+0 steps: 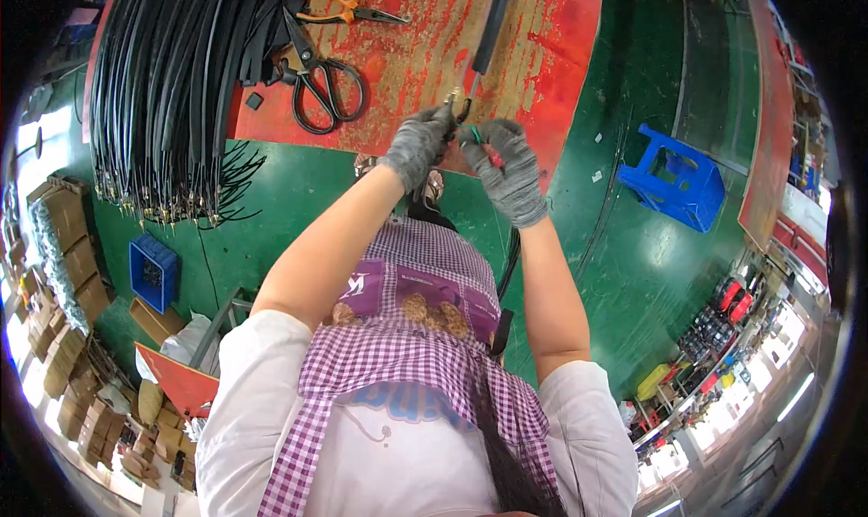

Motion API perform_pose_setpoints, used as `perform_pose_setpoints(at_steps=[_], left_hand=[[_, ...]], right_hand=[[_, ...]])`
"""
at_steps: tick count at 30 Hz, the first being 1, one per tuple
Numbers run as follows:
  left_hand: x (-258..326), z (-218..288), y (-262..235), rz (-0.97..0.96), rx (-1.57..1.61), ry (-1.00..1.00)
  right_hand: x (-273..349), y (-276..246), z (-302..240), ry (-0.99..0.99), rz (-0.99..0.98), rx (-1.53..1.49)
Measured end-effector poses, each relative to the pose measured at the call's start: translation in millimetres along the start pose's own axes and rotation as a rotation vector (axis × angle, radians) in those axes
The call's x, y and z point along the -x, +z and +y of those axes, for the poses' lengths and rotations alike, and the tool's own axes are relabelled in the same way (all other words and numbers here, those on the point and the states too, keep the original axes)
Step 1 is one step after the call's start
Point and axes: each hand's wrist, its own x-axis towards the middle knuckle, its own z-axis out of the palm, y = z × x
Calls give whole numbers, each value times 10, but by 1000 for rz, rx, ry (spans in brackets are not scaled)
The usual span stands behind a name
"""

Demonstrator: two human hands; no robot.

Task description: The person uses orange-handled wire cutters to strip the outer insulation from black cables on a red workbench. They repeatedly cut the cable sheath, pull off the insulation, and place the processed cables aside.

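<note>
My left hand (pixel 423 142), in a grey knit glove, is closed around the brass-coloured metal end fitting (pixel 455 94) near the table's front edge. Just beside it hangs the thin dark end of a cable (pixel 467 108), which runs up into a thick black sleeve (pixel 493 28) lying across the table. My right hand (pixel 508 169), gloved alike, is closed close by on the right. Bits of green and red show between its fingers, but I cannot make out what it holds. Whether the fitting is joined to the cable is too small to tell.
On the worn red table (pixel 425 56) lie black-handled scissors (pixel 316 74) and orange-handled pliers (pixel 348 10). A thick bundle of black cables (pixel 167 83) hangs over its left edge. A blue stool (pixel 674 178) stands right on the green floor, a blue crate (pixel 154 271) left.
</note>
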Motion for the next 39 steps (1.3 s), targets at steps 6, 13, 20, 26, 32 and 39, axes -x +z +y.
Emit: perform_pose_setpoints(at_steps=[6,13,20,26,32,39], left_hand=[[-207,-35,-29,-158,-49,8],[327,-127,-948,-259,-419,166],[940,-297,-1521,-189,44,-231],[987,-245,-1466,-170,44,-210],[846,-23,-1385,-352,100,-237],[303,239,-1086,-509,25,-207]], right_hand=[[-220,-52,-112,239,-24,-359],[-462,-66,15,236,-87,-1023],[-716,139,61,436,-231,-815],[-960,472,314,556,-319,-708],[-986,569,208,427,-711,-660],[-928,568,-86,395,-958,-490]])
